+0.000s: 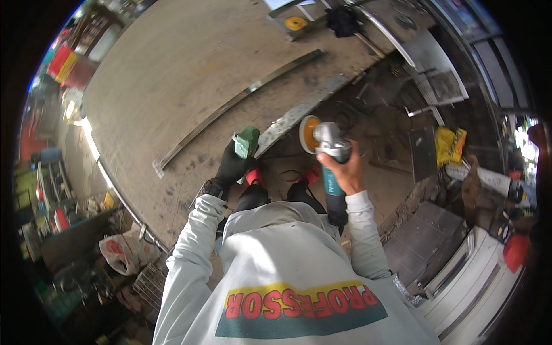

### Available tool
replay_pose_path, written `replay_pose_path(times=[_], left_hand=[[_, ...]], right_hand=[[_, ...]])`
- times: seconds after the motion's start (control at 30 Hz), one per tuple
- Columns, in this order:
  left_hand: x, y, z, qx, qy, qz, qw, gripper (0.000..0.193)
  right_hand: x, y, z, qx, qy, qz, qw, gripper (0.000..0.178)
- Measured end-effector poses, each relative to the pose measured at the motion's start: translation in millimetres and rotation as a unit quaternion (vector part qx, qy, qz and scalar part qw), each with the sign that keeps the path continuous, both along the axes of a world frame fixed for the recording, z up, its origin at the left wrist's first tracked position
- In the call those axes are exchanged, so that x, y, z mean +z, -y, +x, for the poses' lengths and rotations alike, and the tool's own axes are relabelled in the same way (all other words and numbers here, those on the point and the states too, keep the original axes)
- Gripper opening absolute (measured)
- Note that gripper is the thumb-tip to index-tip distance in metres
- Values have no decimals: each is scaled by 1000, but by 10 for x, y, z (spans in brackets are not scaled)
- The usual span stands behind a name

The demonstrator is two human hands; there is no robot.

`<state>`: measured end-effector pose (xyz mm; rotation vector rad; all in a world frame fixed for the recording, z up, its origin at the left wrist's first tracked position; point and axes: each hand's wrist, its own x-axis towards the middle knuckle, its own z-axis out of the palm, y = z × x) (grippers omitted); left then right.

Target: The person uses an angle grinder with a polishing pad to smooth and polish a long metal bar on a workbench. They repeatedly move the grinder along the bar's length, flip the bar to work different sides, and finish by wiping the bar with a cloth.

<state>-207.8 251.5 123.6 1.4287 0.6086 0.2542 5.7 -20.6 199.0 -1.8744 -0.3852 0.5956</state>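
Note:
In my black-gloved left hand is a green block, pale along one side, which looks like a bar of polishing compound. My bare right hand is wrapped round a teal and black angle grinder with a silver head. Its polishing wheel, orange in the middle with a white rim, faces left toward the green block, with a gap between them. Whether the wheel turns, I cannot tell. A flat metal strip runs from beside the green block away to the far right.
A long narrow metal bar lies on the brown work surface. Farther off are a yellow roll and a black bundle. A yellow bag is on the right, a white plastic bag on the left. My red shoes show below.

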Motion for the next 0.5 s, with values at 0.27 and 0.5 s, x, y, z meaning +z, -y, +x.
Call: replay_pose_path(times=[0.27, 0.5], left_hand=[[318, 292, 694, -191, -124, 242, 943, 72], [523, 128, 829, -228, -92, 399, 883, 76]], right_hand=[[162, -30, 118, 68, 89, -65, 992, 86], [-14, 27, 295, 115, 91, -83, 986, 88]])
